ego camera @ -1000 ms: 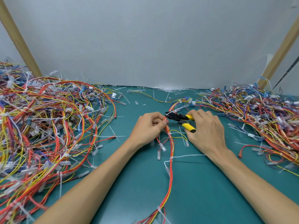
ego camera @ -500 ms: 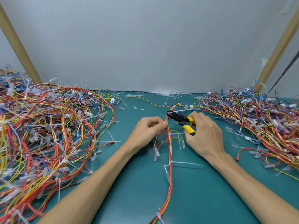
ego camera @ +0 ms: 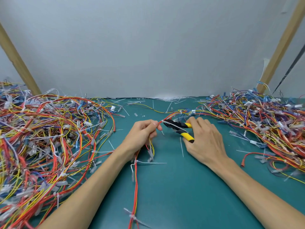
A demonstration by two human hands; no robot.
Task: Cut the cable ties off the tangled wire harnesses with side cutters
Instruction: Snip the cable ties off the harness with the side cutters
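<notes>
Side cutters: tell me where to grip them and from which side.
Grip the side cutters by the yellow handles, coming from the right as the right hand does. The black nose points left at the cable tie by the left hand.

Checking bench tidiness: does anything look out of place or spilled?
Yes: cut white tie offcuts lie scattered over the green mat, thickest along the back wall. Loose wire harness piles sprawl on both sides. No damage is visible.

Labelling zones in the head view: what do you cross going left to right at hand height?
Left wire pile → left hand → side cutters → right hand → right wire pile.
</notes>
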